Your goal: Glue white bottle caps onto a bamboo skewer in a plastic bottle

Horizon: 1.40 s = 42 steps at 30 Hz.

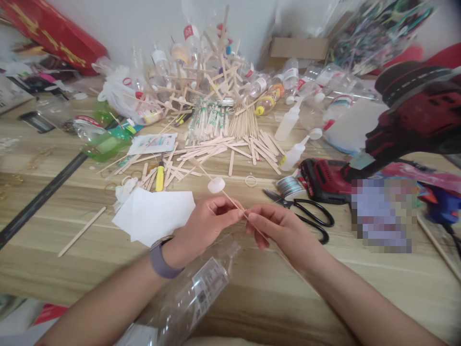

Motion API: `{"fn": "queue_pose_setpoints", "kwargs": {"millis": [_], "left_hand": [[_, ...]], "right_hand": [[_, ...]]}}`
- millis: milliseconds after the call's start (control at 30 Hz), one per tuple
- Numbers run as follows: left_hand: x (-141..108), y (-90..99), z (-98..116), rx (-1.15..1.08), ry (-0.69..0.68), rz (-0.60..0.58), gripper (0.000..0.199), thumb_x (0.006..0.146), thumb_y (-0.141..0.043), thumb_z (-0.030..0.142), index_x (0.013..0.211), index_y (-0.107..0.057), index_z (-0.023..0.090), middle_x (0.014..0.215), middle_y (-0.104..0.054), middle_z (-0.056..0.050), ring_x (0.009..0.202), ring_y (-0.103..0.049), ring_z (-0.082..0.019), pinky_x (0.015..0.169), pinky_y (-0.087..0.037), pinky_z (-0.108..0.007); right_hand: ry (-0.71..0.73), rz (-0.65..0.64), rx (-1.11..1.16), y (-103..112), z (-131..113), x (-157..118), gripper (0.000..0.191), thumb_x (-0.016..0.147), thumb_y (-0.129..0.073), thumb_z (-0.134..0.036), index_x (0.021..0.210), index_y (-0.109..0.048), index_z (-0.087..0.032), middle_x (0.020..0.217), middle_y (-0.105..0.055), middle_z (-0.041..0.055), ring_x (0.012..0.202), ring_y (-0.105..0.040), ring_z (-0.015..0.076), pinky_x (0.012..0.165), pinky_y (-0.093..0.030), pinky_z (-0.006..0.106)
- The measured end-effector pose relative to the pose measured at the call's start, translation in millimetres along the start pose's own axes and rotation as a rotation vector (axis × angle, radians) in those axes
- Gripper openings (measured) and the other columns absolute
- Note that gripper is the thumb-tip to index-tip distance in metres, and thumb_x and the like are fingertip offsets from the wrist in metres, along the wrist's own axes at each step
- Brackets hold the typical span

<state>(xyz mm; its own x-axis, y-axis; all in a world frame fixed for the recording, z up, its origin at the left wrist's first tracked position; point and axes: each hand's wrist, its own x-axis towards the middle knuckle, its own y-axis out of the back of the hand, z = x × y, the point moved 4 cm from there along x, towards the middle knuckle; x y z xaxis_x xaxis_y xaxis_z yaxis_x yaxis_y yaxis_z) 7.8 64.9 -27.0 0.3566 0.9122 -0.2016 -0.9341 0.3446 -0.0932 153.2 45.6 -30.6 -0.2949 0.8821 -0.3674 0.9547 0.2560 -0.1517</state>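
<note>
A thin wooden skewer (232, 200) runs between both hands, with a white bottle cap (216, 185) threaded on it and a flat piece of wood at its far tip. My left hand (212, 221) pinches the skewer below the cap between thumb and fingers. Right beside it, my right hand (273, 223) is closed on the same skewer, its fingertips almost touching the left ones. Under my left forearm lies a clear plastic bottle (194, 298) with a label. White paper (154, 216) is on the table left of my left hand.
Black-handled scissors (313, 216), a wire spool (291, 187) and a red power tool (406, 110) lie to the right. Craft sticks (230, 146), a yellow screwdriver (160, 178), glue bottles (288, 122) and many plastic bottles spread behind. A lone stick (82, 231) lies left.
</note>
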Motion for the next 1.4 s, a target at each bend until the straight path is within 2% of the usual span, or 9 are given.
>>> {"fn": "queue_pose_setpoints", "kwargs": {"millis": [200, 433, 533, 700, 833, 967, 1100, 1267, 1400], "left_hand": [[-2, -3.1, 0, 0.114, 0.007, -0.049, 0.014, 0.081, -0.061, 0.027, 0.075, -0.065, 0.015, 0.075, -0.063, -0.001, 0.074, -0.055, -0.013, 0.073, -0.042, -0.025], [-2, -4.3, -3, 0.183, 0.020, -0.047, 0.015, 0.081, -0.060, 0.027, 0.074, -0.065, 0.015, 0.075, -0.064, -0.001, 0.074, -0.056, -0.014, 0.072, -0.043, -0.026], [-3, -5.6, -1, 0.194, 0.009, -0.073, 0.017, 0.083, -0.057, 0.027, 0.076, -0.066, 0.015, 0.079, -0.066, -0.003, 0.078, -0.058, -0.016, 0.075, -0.044, -0.027], [-3, -5.8, 3, 0.198, -0.023, -0.080, 0.018, 0.083, -0.058, 0.029, 0.074, -0.065, 0.015, 0.079, -0.067, -0.003, 0.079, -0.059, -0.016, 0.077, -0.045, -0.027], [-3, -5.4, 5, 0.236, -0.063, -0.072, 0.021, 0.083, -0.059, 0.033, 0.076, -0.066, 0.015, 0.080, -0.067, -0.003, 0.079, -0.059, -0.016, 0.075, -0.045, -0.026], [-5, -4.9, 5, 0.342, -0.055, -0.038, 0.023, 0.084, -0.058, 0.036, 0.077, -0.067, 0.016, 0.073, -0.064, -0.001, 0.068, -0.054, -0.012, 0.064, -0.041, -0.022], [-6, -3.9, 6, 0.411, -0.005, -0.008, 0.026, 0.083, -0.058, 0.039, 0.077, -0.067, 0.015, 0.059, -0.050, 0.004, 0.055, -0.040, -0.009, 0.052, -0.032, -0.021], [-7, -4.8, 7, 0.361, 0.016, -0.017, 0.035, 0.085, -0.055, 0.046, 0.072, -0.065, 0.015, 0.061, -0.050, 0.003, 0.060, -0.042, -0.010, 0.055, -0.033, -0.022], [-7, -4.8, 2, 0.230, 0.111, 0.047, 0.030, 0.079, -0.062, 0.045, 0.075, -0.068, 0.017, 0.057, -0.052, 0.004, 0.058, -0.044, -0.011, 0.055, -0.033, -0.024]], "right_hand": [[0.161, 0.151, -0.126, 4, -5, -1, 0.031, 0.074, -0.067, -0.045, 0.086, -0.056, -0.018, 0.057, -0.060, -0.0041, 0.043, -0.056, 0.0103, 0.044, -0.044, 0.023], [0.293, 0.225, -0.436, 1, -9, -10, 0.016, 0.082, -0.056, -0.035, 0.079, -0.058, -0.019, 0.054, -0.063, -0.0004, 0.048, -0.063, 0.0133, 0.046, -0.047, 0.022], [0.252, 0.204, -0.446, 0, -8, -8, 0.018, 0.085, -0.053, -0.036, 0.077, -0.054, -0.020, 0.050, -0.061, -0.0016, 0.044, -0.059, 0.0123, 0.045, -0.045, 0.022], [0.117, 0.098, -0.255, -2, -1, -3, 0.027, 0.085, -0.050, -0.046, 0.074, -0.047, -0.022, 0.045, -0.054, -0.0050, 0.039, -0.050, 0.0110, 0.042, -0.041, 0.022], [0.088, 0.100, -0.245, -3, -1, -3, 0.027, 0.085, -0.049, -0.045, 0.073, -0.046, -0.022, 0.042, -0.046, -0.0082, 0.035, -0.038, 0.0080, 0.037, -0.029, 0.020], [0.163, 0.151, -0.368, -3, -4, -6, 0.023, 0.088, -0.045, -0.039, 0.073, -0.046, -0.022, 0.043, -0.041, -0.0085, 0.037, -0.036, 0.0085, 0.039, -0.028, 0.022], [0.292, 0.245, -0.596, -2, -8, -10, 0.018, 0.088, -0.045, -0.034, 0.075, -0.048, -0.022, 0.048, -0.046, -0.0055, 0.040, -0.039, 0.0105, 0.042, -0.030, 0.024], [0.464, 0.358, -0.861, -2, -13, -14, 0.011, 0.088, -0.046, -0.028, 0.079, -0.051, -0.022, 0.054, -0.053, -0.0023, 0.045, -0.047, 0.0133, 0.046, -0.033, 0.026], [0.637, 0.402, -1.007, -5, -15, -18, 0.011, 0.090, -0.044, -0.023, 0.081, -0.051, -0.022, 0.063, -0.060, 0.0013, 0.052, -0.055, 0.0155, 0.050, -0.038, 0.027]]}}
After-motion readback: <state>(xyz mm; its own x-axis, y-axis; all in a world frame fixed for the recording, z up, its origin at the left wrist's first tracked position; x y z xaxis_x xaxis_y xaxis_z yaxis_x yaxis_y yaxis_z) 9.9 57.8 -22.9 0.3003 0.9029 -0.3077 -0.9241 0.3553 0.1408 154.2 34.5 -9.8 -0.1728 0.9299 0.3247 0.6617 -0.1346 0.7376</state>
